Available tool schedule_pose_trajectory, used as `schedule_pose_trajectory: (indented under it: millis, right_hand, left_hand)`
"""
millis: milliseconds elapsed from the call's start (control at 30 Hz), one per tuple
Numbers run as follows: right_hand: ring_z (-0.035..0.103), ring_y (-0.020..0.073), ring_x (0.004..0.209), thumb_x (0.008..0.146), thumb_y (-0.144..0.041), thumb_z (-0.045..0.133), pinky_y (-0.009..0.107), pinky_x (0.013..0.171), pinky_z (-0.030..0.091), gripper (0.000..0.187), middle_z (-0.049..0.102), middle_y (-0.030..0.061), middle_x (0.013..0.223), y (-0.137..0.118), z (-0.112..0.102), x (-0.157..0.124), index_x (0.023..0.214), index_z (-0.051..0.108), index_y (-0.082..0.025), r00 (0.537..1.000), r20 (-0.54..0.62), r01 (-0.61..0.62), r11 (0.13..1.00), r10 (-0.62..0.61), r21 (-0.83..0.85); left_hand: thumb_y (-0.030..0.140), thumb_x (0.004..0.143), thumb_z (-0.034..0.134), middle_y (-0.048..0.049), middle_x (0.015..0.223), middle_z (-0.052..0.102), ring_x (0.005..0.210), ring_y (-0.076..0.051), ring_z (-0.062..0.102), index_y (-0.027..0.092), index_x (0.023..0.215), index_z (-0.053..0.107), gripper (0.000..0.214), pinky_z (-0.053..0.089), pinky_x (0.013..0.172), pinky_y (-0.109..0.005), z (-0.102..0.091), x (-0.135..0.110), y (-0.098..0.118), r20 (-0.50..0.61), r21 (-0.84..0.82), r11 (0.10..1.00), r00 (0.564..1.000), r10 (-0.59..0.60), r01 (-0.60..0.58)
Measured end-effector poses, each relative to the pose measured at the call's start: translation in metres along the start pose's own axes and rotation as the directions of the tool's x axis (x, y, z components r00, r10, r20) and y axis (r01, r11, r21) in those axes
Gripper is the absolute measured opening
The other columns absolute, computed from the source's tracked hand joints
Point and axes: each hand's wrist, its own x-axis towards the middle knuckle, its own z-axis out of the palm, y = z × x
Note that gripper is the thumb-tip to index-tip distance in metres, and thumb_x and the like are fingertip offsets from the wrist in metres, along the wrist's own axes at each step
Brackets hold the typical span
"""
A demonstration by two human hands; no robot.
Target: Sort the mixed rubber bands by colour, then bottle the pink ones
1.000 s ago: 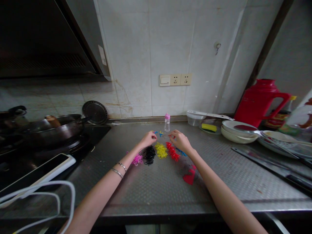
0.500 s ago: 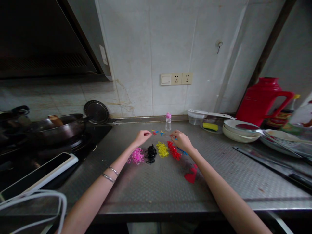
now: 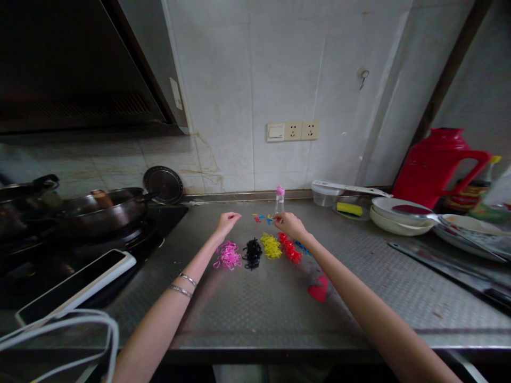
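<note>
On the steel counter (image 3: 259,298) lie small heaps of tiny elastic bands: pink (image 3: 227,256), black (image 3: 253,252), yellow (image 3: 272,246), red (image 3: 291,248) and a few blue ones (image 3: 304,248) behind my right wrist. A few loose mixed bands (image 3: 262,217) lie further back beside a small clear bottle with a pink cap (image 3: 280,199). My left hand (image 3: 227,221) hovers above the pink heap, fingers pinched together. My right hand (image 3: 290,224) reaches to the loose bands, fingers curled in a pinch; what they hold is too small to make out.
A dark wok (image 3: 99,210) and a round lid (image 3: 163,184) sit on the hob at left, with a phone (image 3: 75,287) and white cable (image 3: 59,332) near the front. Bowls (image 3: 399,215), a red jug (image 3: 435,165), a sponge (image 3: 349,208) and a red scrap (image 3: 318,290) lie right.
My left hand drew back left from the loose bands to above the pink heap. My right hand slid forward toward the loose bands. The camera view shifted slightly.
</note>
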Motion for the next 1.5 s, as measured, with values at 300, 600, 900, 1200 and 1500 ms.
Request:
schedule_pose_trajectory:
  millis: [300,600,900,1200,1500]
  right_hand:
    - [0.056,0.0203,0.092,0.076,-0.024,0.043,0.028,0.073,0.043,0.037,0.059,0.01,0.105,-0.014,0.036,0.038,0.112,0.051,-0.021,0.985,0.12,-0.111,0.99,0.121,-0.09]
    - [0.056,0.0211,0.094,0.079,-0.022,0.04,0.031,0.073,0.044,0.034,0.058,0.0123,0.105,-0.016,0.04,0.043,0.112,0.049,-0.02,0.986,0.149,-0.041,0.981,0.069,-0.187]
    - [0.055,0.0177,0.092,0.077,-0.019,0.041,0.026,0.071,0.042,0.04,0.057,0.0081,0.107,-0.007,0.028,0.028,0.117,0.046,-0.023,0.997,0.075,0.016,0.992,-0.007,-0.128]
    - [0.057,0.013,0.073,0.069,-0.017,0.047,0.019,0.065,0.039,0.038,0.064,0.0033,0.082,0.059,-0.006,0.008,0.105,0.058,-0.02,0.999,-0.012,0.035,0.999,-0.035,0.031]
    - [0.058,0.014,0.074,0.071,-0.028,0.048,0.019,0.063,0.039,0.032,0.065,0.0029,0.084,0.072,-0.014,-0.012,0.1,0.061,-0.022,0.999,0.04,0.004,1.0,-0.005,0.008]
  left_hand:
    - [0.025,0.066,0.056,-0.0051,0.063,0.062,0.06,-0.012,0.052,0.013,0.075,0.068,0.019,0.038,0.059,-0.023,-0.006,0.004,-0.014,-0.062,-0.013,0.999,0.997,-0.038,0.037]
    - [0.027,0.067,0.056,-0.0056,0.062,0.062,0.06,-0.012,0.053,0.012,0.075,0.067,0.02,0.039,0.059,-0.023,-0.008,0.001,-0.011,-0.046,-0.002,0.999,0.998,-0.051,0.051]
    - [0.026,0.068,0.056,-0.0049,0.059,0.062,0.061,-0.013,0.053,0.013,0.076,0.068,0.02,0.04,0.059,-0.024,-0.009,-0.001,-0.01,-0.027,0.034,0.998,0.998,-0.057,0.058]
    - [0.024,0.068,0.055,-0.0044,0.059,0.061,0.06,-0.012,0.053,0.012,0.077,0.067,0.02,0.039,0.058,-0.023,-0.007,-0.001,-0.014,-0.018,0.024,0.996,0.997,-0.08,0.08]
    - [0.024,0.068,0.054,-0.0073,0.069,0.065,0.066,-0.014,0.056,0.011,0.077,0.067,0.02,0.042,0.061,-0.024,-0.002,0.001,-0.024,0.014,0.049,0.998,1.0,-0.027,0.026]
